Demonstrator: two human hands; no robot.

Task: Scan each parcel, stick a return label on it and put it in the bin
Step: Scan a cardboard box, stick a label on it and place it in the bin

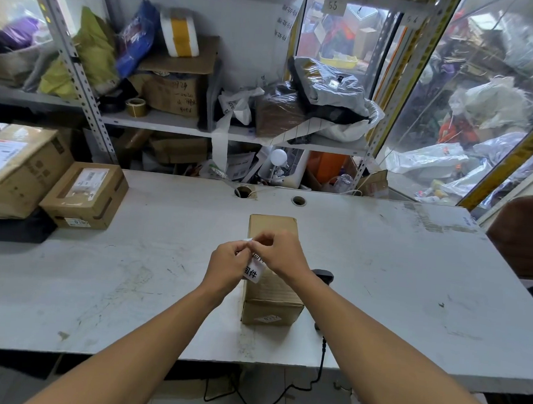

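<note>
Head view: both hands, left hand (227, 263) and right hand (282, 255), pinch 1 label (251, 271) together above the box (270, 292); labelling step, next press it flat.

Over the scuffed white tabletop (380, 273) both hands meet above a tall brown cardboard parcel (268, 296) that stands near the front edge. The left hand (227, 267) and the right hand (282, 255) each pinch a small white paper label printed with black characters (251, 271), holding it just over the parcel's top (whether it touches the cardboard cannot be told). A black handheld scanner (322, 273) lies just to the right of the parcel, mostly hidden by the right forearm, and its black cable (322, 360) runs off the front edge. Two more brown cardboard boxes with white shipping labels (84, 194) sit at the far left, before a grey metal shelf rack (232, 130) crammed with bags and cartons.
</note>
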